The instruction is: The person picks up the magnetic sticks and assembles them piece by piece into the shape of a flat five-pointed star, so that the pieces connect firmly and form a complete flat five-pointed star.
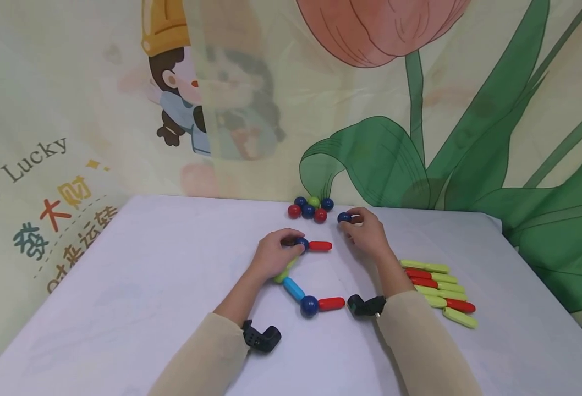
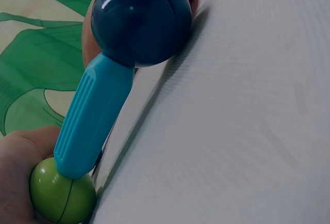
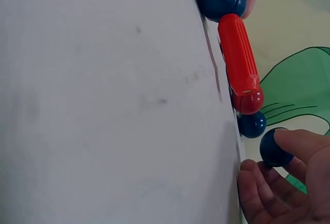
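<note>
My left hand (image 1: 275, 255) grips a dark blue ball (image 1: 302, 243) with a red rod (image 1: 320, 246) sticking out of it to the right. From that ball a light green rod (image 1: 291, 264) runs down to a green ball (image 2: 62, 190). A light blue rod (image 1: 294, 289) joins the green ball to a second dark blue ball (image 1: 309, 306), which carries another red rod (image 1: 331, 304). Farther back, my right hand (image 1: 368, 234) pinches a loose dark blue ball (image 3: 276, 146) between thumb and fingers, apart from the joined pieces.
Several loose balls, dark blue, red (image 1: 294, 210) and green (image 1: 313, 202), cluster at the table's back edge. Right of my right forearm lie several green and red rods (image 1: 437, 287) in rows. A printed cloth (image 1: 251, 176) hangs behind the white table (image 1: 122, 297).
</note>
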`<state>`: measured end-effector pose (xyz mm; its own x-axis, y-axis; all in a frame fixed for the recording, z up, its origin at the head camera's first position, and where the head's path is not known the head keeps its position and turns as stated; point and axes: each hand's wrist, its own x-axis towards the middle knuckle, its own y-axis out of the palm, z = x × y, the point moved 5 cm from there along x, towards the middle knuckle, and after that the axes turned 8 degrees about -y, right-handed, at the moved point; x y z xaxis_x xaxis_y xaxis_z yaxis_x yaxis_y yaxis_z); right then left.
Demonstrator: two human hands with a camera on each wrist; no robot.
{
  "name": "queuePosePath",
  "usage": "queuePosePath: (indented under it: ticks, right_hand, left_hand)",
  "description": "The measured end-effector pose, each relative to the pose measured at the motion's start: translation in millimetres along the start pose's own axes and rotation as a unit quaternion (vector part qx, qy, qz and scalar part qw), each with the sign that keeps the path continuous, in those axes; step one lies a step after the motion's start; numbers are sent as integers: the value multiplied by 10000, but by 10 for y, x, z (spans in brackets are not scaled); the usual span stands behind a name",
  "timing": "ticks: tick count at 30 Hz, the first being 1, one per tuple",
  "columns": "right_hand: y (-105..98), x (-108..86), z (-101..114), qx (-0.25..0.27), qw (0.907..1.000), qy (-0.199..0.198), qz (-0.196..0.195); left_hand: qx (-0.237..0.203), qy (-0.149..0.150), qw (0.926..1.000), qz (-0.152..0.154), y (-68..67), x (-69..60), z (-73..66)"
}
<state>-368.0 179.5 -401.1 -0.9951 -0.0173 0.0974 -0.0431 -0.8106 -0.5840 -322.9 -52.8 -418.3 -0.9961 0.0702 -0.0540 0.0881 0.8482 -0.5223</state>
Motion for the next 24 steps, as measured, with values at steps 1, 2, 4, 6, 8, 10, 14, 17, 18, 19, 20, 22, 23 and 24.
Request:
queuePosePath:
  ticks: [1,2,4,6,8,10,14,17,18,19,20,22,23,24]
  right_hand:
    - [-4,-15,-1,42,10000,-7,-11]
    - [-7,-29,-1,71,10000,-7,-21]
    - [-14,-61,-4,82,10000,20,-22]
    - [-18,-94,-2,57,10000,61,-6]
    - [-16,-123,1,34,9999,112,31]
    - [-13,-153,8,45,9998,166,67]
    - [-5,-209,15,76,9995,262,176]
    - [-1,-262,15,-52,9990,322,320]
    - [2,-277,14,-104,9987,317,382]
    - [1,-292,13,-160,9984,314,447]
    - [0,-308,15,-214,9980,302,514]
    - [-5,-333,17,-293,9971,254,653]
    - [-9,-343,17,-307,9966,233,724]
    - [-13,-352,17,-317,9961,212,794]
  left_hand:
    - [-3,-9,10000,2,1,0,3]
    - [10,-2,10000,-4,1,-1,6]
    - [6,-19,10000,-1,4,-1,8]
    - [2,-30,10000,-2,3,-3,6]
    - [8,-29,10000,-8,-1,-4,-1]
    - [1,-45,10000,-18,-3,-7,-9]
    - [-3,-74,10000,-32,-9,-6,-12]
    - [-29,-115,9999,-32,-8,-1,1]
    - [-24,-120,9999,-33,-9,-2,3]
    - [-26,-122,9999,-32,-7,1,6]
    - [-26,-118,9999,-31,-4,4,9]
    - [-18,-102,9999,-33,0,5,11]
    - [-10,-86,10000,-34,0,3,9]
    - [-3,-69,10000,-32,1,2,6]
